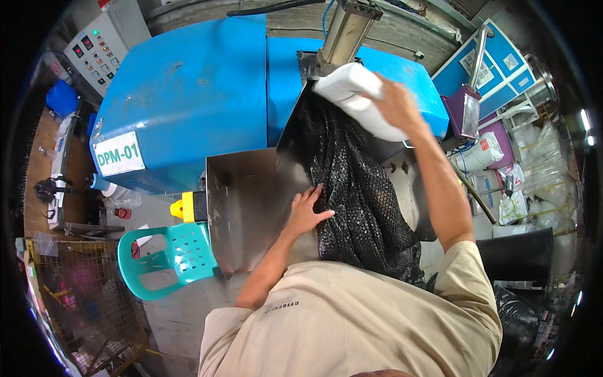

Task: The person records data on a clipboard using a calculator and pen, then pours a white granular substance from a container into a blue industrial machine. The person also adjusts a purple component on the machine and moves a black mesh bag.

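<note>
at a blue machine, one black mesh bag and one white block: left hand spread flat on the mesh, right hand clasping the block.

White block: pale, rounded slab, tilted, raised at the hopper's upper edge, gripped from its right end.
Black mesh: glossy netted sheet, crumpled, draped down the steel chute's right side.
</note>
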`<action>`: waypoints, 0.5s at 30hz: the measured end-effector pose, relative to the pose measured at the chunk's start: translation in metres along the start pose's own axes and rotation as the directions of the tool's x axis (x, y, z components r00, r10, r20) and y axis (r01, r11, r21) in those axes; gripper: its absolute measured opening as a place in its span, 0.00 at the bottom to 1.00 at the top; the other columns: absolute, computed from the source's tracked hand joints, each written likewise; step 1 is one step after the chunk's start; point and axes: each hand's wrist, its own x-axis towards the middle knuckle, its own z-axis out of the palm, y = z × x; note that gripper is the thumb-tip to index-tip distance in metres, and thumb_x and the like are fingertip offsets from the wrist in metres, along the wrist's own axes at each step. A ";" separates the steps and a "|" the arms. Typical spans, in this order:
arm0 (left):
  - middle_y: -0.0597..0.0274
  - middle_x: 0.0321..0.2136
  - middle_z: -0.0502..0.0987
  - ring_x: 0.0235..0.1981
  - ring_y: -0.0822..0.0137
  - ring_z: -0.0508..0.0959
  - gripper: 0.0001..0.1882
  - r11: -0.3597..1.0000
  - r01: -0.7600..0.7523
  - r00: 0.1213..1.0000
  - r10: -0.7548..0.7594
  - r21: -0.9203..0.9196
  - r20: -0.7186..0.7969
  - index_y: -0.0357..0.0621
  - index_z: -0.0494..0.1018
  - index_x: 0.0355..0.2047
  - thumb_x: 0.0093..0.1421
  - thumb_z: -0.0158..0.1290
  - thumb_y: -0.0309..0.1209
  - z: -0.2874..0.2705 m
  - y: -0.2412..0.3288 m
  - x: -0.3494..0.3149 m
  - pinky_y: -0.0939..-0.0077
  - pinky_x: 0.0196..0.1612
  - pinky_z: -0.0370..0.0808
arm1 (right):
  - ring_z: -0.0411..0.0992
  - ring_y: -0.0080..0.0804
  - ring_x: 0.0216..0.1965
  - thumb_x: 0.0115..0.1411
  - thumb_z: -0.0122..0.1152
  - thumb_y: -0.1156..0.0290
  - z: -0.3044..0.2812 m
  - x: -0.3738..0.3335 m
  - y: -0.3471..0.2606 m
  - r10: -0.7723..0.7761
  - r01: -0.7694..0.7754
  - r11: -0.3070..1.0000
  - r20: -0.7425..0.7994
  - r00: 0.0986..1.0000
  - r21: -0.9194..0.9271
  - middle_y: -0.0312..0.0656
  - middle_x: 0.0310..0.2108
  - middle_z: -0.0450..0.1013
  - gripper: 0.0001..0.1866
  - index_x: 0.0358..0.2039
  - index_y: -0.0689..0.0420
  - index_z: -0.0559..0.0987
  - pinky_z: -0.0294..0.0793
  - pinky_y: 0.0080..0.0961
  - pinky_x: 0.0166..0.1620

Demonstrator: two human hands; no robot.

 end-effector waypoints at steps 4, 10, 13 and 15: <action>0.47 0.75 0.64 0.65 0.42 0.68 0.53 1.000 0.030 0.999 -0.030 0.003 0.020 0.49 0.59 0.79 0.60 0.65 0.59 -0.003 0.003 0.006 0.51 0.72 0.61 | 0.82 0.57 0.48 0.63 0.74 0.53 -0.067 -0.018 0.013 -0.172 0.163 0.982 0.096 0.980 0.101 0.57 0.45 0.84 0.33 0.66 0.49 0.78 0.79 0.49 0.52; 0.46 0.76 0.62 0.65 0.39 0.69 0.61 0.996 0.014 0.998 -0.018 -0.086 -0.056 0.44 0.52 0.81 0.57 0.70 0.57 0.003 0.007 0.004 0.49 0.72 0.62 | 0.84 0.58 0.42 0.60 0.67 0.68 0.058 -0.020 0.006 -0.157 0.149 0.988 0.246 0.957 0.051 0.55 0.37 0.84 0.30 0.65 0.42 0.76 0.81 0.55 0.45; 0.43 0.76 0.61 0.67 0.36 0.68 0.64 0.984 -0.028 0.994 0.009 -0.174 -0.113 0.43 0.51 0.81 0.54 0.72 0.58 0.000 0.003 0.003 0.47 0.72 0.63 | 0.83 0.59 0.40 0.59 0.66 0.71 0.073 0.006 -0.012 -0.096 0.093 0.995 0.097 0.991 0.032 0.56 0.36 0.83 0.28 0.61 0.45 0.76 0.81 0.55 0.44; 0.42 0.76 0.61 0.66 0.34 0.68 0.64 0.991 0.030 0.999 -0.033 -0.130 -0.026 0.45 0.51 0.81 0.54 0.72 0.58 -0.011 0.013 -0.002 0.46 0.72 0.63 | 0.84 0.57 0.38 0.61 0.62 0.72 0.086 0.006 -0.020 -0.037 0.037 0.999 0.021 0.999 0.017 0.53 0.34 0.83 0.24 0.59 0.46 0.76 0.82 0.54 0.40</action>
